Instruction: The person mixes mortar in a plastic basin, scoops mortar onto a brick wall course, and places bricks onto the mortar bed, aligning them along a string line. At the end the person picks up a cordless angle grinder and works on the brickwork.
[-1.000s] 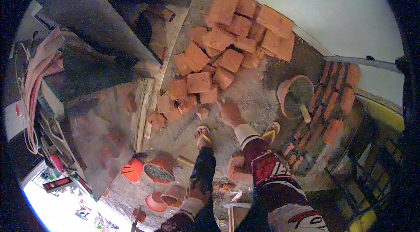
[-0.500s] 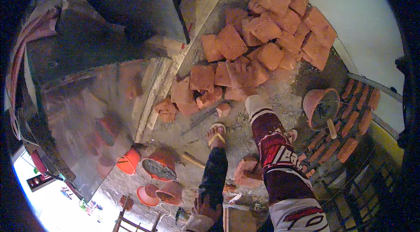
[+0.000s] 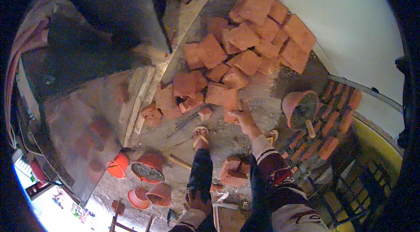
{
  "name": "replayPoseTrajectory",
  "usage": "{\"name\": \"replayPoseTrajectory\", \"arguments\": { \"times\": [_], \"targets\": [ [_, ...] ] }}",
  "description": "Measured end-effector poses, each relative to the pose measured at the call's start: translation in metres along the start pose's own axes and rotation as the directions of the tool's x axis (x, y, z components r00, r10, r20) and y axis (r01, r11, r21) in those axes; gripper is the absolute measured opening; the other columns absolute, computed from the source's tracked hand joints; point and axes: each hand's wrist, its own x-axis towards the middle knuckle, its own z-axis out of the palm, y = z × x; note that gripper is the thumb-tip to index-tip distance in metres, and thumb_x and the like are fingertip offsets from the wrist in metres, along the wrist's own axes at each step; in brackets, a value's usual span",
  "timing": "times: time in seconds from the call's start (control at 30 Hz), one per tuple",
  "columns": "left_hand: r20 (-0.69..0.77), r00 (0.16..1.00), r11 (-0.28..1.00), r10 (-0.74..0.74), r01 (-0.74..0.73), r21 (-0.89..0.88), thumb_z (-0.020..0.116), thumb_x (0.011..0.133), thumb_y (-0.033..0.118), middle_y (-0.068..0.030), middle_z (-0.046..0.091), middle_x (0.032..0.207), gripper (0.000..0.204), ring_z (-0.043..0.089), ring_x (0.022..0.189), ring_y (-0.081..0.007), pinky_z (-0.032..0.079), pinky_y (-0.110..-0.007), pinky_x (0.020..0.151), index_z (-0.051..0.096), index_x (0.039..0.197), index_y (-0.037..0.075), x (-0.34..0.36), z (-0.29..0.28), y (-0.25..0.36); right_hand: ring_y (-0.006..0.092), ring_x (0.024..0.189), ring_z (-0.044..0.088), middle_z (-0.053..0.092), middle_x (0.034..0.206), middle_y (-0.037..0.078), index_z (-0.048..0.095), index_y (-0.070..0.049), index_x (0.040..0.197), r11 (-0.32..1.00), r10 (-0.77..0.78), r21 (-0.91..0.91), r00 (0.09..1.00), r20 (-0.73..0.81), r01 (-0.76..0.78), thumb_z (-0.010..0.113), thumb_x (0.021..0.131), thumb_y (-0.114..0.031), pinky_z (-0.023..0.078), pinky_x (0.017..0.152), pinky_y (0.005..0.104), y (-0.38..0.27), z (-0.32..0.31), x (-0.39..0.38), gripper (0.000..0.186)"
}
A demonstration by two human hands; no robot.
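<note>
A reddish-orange brick (image 3: 230, 100) stands out at the near edge of the brick pile (image 3: 245, 36). My right hand (image 3: 243, 120) grips its near end, thumb and fingers closed on it. Whether the brick still touches the pile I cannot tell. Lower down, my left hand (image 3: 195, 202) lies on my left leg, holding nothing, its fingers spread over the dark trousers. A small broken piece of brick (image 3: 204, 113) is on the ground just beyond my left foot.
To the right, a mortar bucket (image 3: 294, 108) with a wooden-handled tool stands beside a low brickwork (image 3: 334, 114). Orange buckets (image 3: 148, 162) cluster at lower left near a wooden handle (image 3: 179, 160). More bricks (image 3: 234, 171) lie between my legs. A white wall (image 3: 341, 22) rises beyond the pile.
My right hand, hidden by its sleeve before, has drawn back toward me with a brick in it. The view has shifted, moving the scene left. My left hand stays on my leg.
</note>
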Motion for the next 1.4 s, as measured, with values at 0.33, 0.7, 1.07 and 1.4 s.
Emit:
{"name": "replayPoseTrajectory", "arguments": {
  "times": [0.33,0.7,1.07,1.4],
  "targets": [
    [-0.284,0.938,0.946,0.198,-0.108,0.305,0.064,0.088,0.058,-0.0216,0.035,0.16,0.077,0.028,0.149,-0.0461,0.03,-0.06,0.119,0.045,0.152,0.019,0.017,0.024,-0.023,0.0356,0.118,0.061,0.065,0.123,0.017,0.047,0.002,0.143,0.491,-0.844,-0.809,0.405,-0.35,0.324,0.091,0.072,-0.041,0.05,0.101,0.0448,-0.082,0.07,0.069,0.093],
    [-0.277,0.946,0.983,0.167,-0.139,0.119,0.066,0.085,0.058,-0.0229,0.037,0.159,0.084,0.034,0.146,-0.0461,0.033,-0.058,0.118,0.043,0.153,0.015,0.017,-0.011,0.005,0.0347,0.118,0.062,0.066,0.125,0.019,0.051,0.001,0.141,0.459,-0.847,-0.883,0.349,-0.4,0.1,0.082,0.078,-0.042,0.05,0.1,0.0459,-0.329,0.003,0.176,0.083],
    [-0.342,0.92,0.978,0.19,-0.149,0.143,0.066,0.083,0.059,-0.0251,0.034,0.16,0.09,0.036,0.144,-0.0488,0.034,-0.061,0.117,0.041,0.154,0.011,0.023,0.004,0.005,0.0321,0.116,0.063,0.065,0.127,0.017,0.047,-0.001,0.144,0.308,-0.949,-0.812,0.224,-0.223,0.496,0.08,0.079,-0.037,0.051,0.098,0.0431,-0.309,-0.033,0.109,0.081],
    [-0.277,0.953,0.941,0.122,-0.022,0.338,0.07,0.085,0.052,-0.027,0.051,0.146,0.08,0.045,0.139,-0.0448,0.039,-0.057,0.114,0.05,0.145,0.003,0.046,-0.013,0.024,0.0297,0.115,0.063,0.064,0.128,0.014,0.045,-0.003,0.147,0.708,-0.608,-0.398,0.79,0.077,0.583,0.078,0.079,-0.033,0.053,0.096,0.0406,-0.039,0.014,-0.06,0.081]
  ]
}}
